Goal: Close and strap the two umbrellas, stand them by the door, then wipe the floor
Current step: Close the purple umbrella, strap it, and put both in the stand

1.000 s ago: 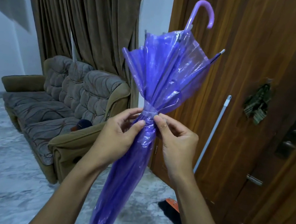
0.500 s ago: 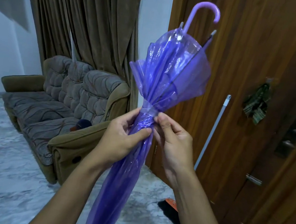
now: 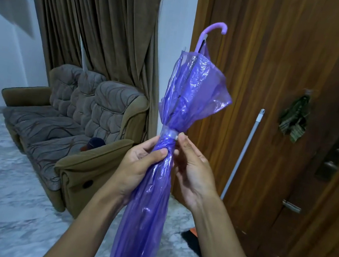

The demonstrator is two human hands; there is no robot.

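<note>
A folded purple see-through umbrella (image 3: 154, 192) is held upright in front of me, its hooked lilac handle (image 3: 214, 30) pointing up. A pale strap (image 3: 169, 133) circles the gathered canopy at mid height. My left hand (image 3: 138, 165) grips the canopy just below the strap, thumb across the front. My right hand (image 3: 190, 171) sits on the other side, its fingertips at the strap's right end. The umbrella's tip is out of frame below. Only one umbrella is in view.
A wooden door (image 3: 285, 123) fills the right side, with a lock plate (image 3: 335, 157) and a cloth (image 3: 295, 118) hanging on it. A white mop pole (image 3: 241, 154) leans against it, its dark head (image 3: 193, 239) on the marble floor (image 3: 10, 203). A brown sofa (image 3: 72, 127) and curtains (image 3: 97, 18) stand left.
The spread upper canopy has been drawn in tighter and the umbrella has tilted and sunk slightly. My left hand has closed round the canopy below the strap.
</note>
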